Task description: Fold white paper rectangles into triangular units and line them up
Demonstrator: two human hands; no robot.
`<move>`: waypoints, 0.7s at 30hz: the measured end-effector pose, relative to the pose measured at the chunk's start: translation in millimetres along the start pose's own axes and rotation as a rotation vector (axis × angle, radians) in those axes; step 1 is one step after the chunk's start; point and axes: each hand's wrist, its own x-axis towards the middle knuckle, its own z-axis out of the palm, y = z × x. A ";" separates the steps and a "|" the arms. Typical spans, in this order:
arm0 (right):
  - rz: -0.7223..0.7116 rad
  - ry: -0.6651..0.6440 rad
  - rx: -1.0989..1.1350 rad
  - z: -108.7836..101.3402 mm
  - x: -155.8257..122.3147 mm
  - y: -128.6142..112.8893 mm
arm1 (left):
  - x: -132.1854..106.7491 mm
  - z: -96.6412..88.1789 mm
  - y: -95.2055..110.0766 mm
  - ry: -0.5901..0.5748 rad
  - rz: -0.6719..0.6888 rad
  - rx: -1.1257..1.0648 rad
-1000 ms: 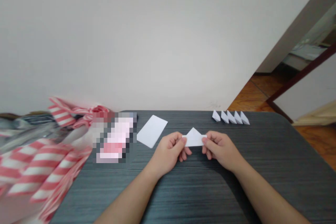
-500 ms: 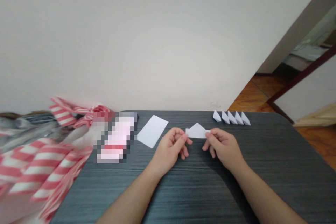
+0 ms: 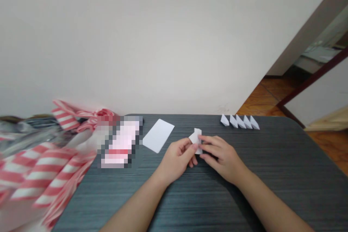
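A small folded piece of white paper (image 3: pixel 195 137) is upright between my hands, a little above the dark table. My left hand (image 3: pixel 178 157) pinches its lower left part between thumb and fingers. On the other side, my right hand (image 3: pixel 224 156) has its fingers apart, with fingertips touching the right edge of the paper. Its thumb lies lower, near the bottom corner. A flat white sheet (image 3: pixel 158 136) with rounded corners lies to the left of my left hand.
Several folded white paper pieces (image 3: pixel 240 121) stand in a row at the table's back right. A blurred-out pink and white item (image 3: pixel 122 141) lies at the left. Red-and-white striped cloth (image 3: pixel 46 174) is heaped beside the dark table (image 3: pixel 174 203). A wall (image 3: pixel 168 43) rises behind.
The folded paper has turned from lying crosswise to upright. My right hand has let go of its right end and moved left, its fingers now spread against the edge.
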 end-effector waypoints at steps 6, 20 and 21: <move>-0.025 -0.029 0.020 -3.2 0.7 -2.7 | -0.3 2.1 -0.3 0.047 -0.030 0.031; 0.282 0.045 0.204 0.7 -2.5 -3.3 | -2.5 0.2 1.7 -0.037 -0.034 0.055; 0.291 0.033 0.214 0.7 -3.0 -3.6 | -1.7 0.1 0.6 -0.020 -0.034 0.039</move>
